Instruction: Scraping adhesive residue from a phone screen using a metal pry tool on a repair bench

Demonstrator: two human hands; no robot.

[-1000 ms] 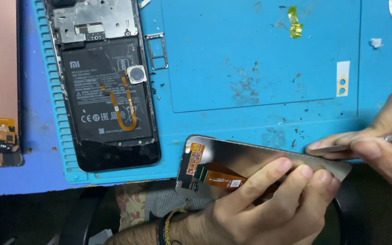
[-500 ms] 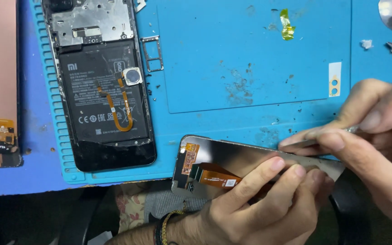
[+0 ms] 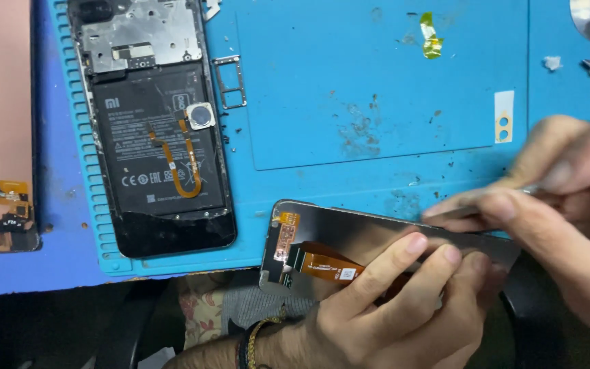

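Right hand (image 3: 568, 198) slid leftward w/ its thin tool (image 3: 472, 208); left hand (image 3: 404, 307) grips the screen panel (image 3: 349, 236) by its edges: light, stiff, fragile glass.

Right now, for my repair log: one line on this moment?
left hand: holds display panel | right hand: thin metal tool on panel edge | opened phone on blue mat
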